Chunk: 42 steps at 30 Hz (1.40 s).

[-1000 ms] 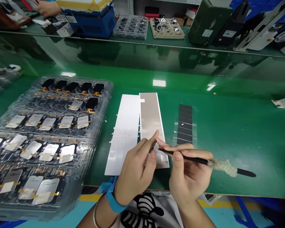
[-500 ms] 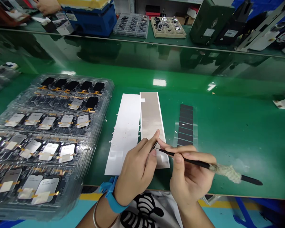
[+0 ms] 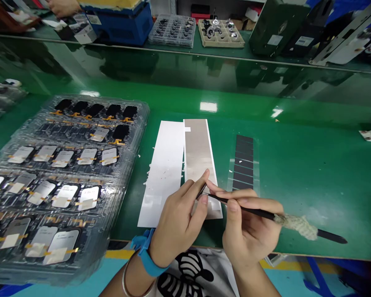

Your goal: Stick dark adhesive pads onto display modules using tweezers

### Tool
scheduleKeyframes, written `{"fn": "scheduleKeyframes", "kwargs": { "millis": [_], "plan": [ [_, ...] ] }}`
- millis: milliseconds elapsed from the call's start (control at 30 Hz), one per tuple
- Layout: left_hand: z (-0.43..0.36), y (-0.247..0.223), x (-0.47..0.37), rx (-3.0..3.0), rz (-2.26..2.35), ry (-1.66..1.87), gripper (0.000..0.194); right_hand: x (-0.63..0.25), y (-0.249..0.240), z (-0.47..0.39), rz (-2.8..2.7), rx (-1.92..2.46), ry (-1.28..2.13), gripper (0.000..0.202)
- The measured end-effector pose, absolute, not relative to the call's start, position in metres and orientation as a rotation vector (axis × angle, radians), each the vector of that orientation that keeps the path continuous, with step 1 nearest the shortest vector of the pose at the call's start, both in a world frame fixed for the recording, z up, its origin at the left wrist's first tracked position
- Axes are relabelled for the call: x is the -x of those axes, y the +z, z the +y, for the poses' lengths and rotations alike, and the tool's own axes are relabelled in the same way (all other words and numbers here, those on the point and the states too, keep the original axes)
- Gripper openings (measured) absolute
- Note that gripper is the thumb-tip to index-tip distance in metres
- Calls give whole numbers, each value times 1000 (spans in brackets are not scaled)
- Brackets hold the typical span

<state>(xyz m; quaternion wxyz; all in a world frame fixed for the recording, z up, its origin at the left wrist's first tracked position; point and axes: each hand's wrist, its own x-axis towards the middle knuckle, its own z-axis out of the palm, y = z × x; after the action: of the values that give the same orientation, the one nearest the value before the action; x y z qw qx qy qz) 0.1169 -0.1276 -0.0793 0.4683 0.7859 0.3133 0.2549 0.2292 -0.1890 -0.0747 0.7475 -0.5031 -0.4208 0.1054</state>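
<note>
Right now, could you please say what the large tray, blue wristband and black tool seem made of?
Large tray: likely glossy plastic, being transparent with shiny edges. Blue wristband: probably smooth rubber or plastic, evenly coloured. Black tool: perhaps smooth, coated metal or plastic; slim, dark shaft.

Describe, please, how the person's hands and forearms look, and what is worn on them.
No gloves or sleeves show. The left hand has a blue band at the wrist and a silver bangle farther up; the right hand and wrist are bare.
</note>
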Motion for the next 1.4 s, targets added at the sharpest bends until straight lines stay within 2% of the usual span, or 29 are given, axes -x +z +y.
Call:
{"fn": "scheduleKeyframes", "kwargs": {
  "millis": [333,500,600,700,767,867,967,1200,1400],
  "plan": [
    [-137,-62,-101,-2067,764,686,46,-234,-75,-189,-864,1128,72,26],
    [-99,-15,-28,-2405,1147,801,20,-224,-71,-189,-715,1238,4,18],
    [-34,13,15,-2494,1557,524,23,-221,-70,-190,-711,1305,52,19],
    [36,19,41,-2531,1593,89,38,-218,-69,-190,-709,1298,42,21],
    [70,13,47,-2551,1605,-76,38,-216,-68,-189,-700,1321,55,21],
    [90,2,42,-2577,1668,-101,32,-214,-66,-187,-685,1356,65,23],
    [85,-3,23,-2618,1730,-60,38,-215,-67,-186,-689,1329,62,22],
    [73,-12,-36,-2678,1586,-2,35,-223,-68,-183,-819,1190,13,23],
    [64,-2,-54,-2692,1629,-59,27,-230,-77,-186,-931,1113,36,26]
  ]
}}
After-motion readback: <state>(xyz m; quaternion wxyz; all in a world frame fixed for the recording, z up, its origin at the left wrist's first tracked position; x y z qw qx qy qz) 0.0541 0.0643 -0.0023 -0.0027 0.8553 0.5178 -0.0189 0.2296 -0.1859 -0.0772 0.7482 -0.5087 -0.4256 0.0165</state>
